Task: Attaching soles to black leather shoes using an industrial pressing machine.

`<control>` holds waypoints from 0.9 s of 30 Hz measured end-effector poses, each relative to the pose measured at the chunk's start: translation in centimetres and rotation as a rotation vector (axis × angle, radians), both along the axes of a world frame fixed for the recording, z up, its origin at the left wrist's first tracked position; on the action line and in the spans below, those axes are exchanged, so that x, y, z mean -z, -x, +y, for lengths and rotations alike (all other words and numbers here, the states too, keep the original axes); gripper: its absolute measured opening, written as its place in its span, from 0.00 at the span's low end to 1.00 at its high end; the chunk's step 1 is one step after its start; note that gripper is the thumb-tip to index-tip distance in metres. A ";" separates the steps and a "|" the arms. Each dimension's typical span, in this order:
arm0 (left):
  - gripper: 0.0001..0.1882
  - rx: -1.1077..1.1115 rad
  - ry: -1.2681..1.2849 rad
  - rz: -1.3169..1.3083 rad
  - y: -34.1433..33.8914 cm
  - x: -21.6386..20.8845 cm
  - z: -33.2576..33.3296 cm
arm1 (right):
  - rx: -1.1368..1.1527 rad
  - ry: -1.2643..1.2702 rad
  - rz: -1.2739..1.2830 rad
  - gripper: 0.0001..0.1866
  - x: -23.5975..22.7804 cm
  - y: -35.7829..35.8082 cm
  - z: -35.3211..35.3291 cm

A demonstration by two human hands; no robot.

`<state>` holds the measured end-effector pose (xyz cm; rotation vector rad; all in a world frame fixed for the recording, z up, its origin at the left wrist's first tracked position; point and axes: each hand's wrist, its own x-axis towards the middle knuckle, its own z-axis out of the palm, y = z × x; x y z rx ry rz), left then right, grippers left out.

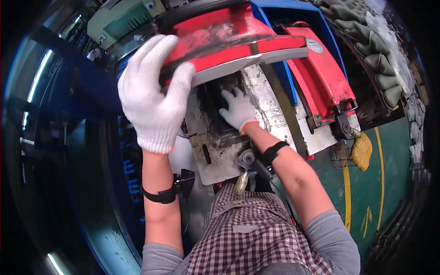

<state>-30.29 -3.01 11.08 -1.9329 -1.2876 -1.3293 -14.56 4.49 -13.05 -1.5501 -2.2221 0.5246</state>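
Note:
My left hand (pixel 151 103), in a white knit glove, grips the left end of a raised red machine cover (pixel 224 34) with a grey lower edge and dark smears. Its thumb lies in front and the fingers go round the end. Below the cover lies a worn metal machine bed (pixel 270 101) with a dark recess (pixel 215 107). Over that recess reaches my right hand (pixel 239 110), also gloved in white, with fingers spread. I see nothing in it; whether its fingertips touch the dark surface, I cannot tell.
To the right stands a second red machine (pixel 316 68) beside a blue bin (pixel 293 7). Grey-green curved pieces (pixel 378 64) are stacked beyond it. A round metal knob (pixel 246 158) sits at the bed's near edge. A yellow bundle (pixel 362 151) hangs above the green floor (pixel 366 183).

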 end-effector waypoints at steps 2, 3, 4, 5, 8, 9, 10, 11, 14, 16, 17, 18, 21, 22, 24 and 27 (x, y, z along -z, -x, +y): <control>0.18 0.159 -0.049 -0.235 -0.6 1.9 -2.8 | 0.013 0.059 0.265 0.36 -0.1 -2.6 1.1; 0.18 0.189 -0.089 -0.339 -1.1 4.0 -4.6 | 0.018 0.091 0.459 0.35 0.4 -4.3 1.8; 0.17 0.204 -0.063 -0.272 -0.2 6.2 -6.8 | 0.053 0.356 0.816 0.33 0.4 -4.8 1.6; 0.16 0.225 -0.044 -0.207 0.6 8.4 -9.3 | 0.052 0.501 0.938 0.33 -0.5 -5.8 0.8; 0.19 0.140 0.374 -0.446 -0.4 15.2 -13.8 | 0.109 0.958 1.334 0.34 -3.0 -8.4 -3.7; 0.21 0.105 0.574 -0.754 -1.8 16.7 -14.3 | 0.044 1.109 1.507 0.34 -3.1 -9.1 -4.9; 0.24 0.125 0.746 -1.021 -2.1 17.5 -14.4 | -0.027 1.263 1.679 0.34 -3.2 -9.4 -6.1; 0.27 0.129 0.927 -1.228 -1.6 17.3 -14.2 | -0.018 1.275 1.679 0.34 -3.6 -9.3 -7.4; 0.32 0.264 0.953 -1.624 -0.8 20.0 -13.5 | -0.137 0.528 1.305 0.34 -3.3 -6.7 -10.7; 0.36 0.331 0.966 -1.721 -0.9 20.2 -13.5 | -0.032 1.068 1.634 0.33 -1.0 -6.3 -10.4; 0.36 0.312 0.956 -1.729 -0.7 20.4 -13.7 | 0.113 1.630 1.903 0.32 -1.2 -5.8 -10.4; 0.36 0.374 0.962 -1.834 -0.4 20.6 -14.0 | 0.206 1.572 1.808 0.30 -2.0 -5.0 -11.2; 0.37 0.408 0.940 -1.957 0.2 21.2 -15.4 | 0.153 1.768 1.852 0.29 -1.2 -3.6 -12.5; 0.37 0.374 0.940 -1.979 0.5 21.4 -16.0 | 0.095 1.792 1.830 0.30 -1.1 -3.1 -13.0; 0.37 0.416 0.885 -2.033 0.6 21.7 -17.7 | 0.230 1.781 1.668 0.30 -3.9 -1.3 -14.2; 0.37 0.575 0.815 -1.943 -0.3 20.6 -19.0 | -0.165 1.492 1.275 0.35 -2.1 -0.9 -15.5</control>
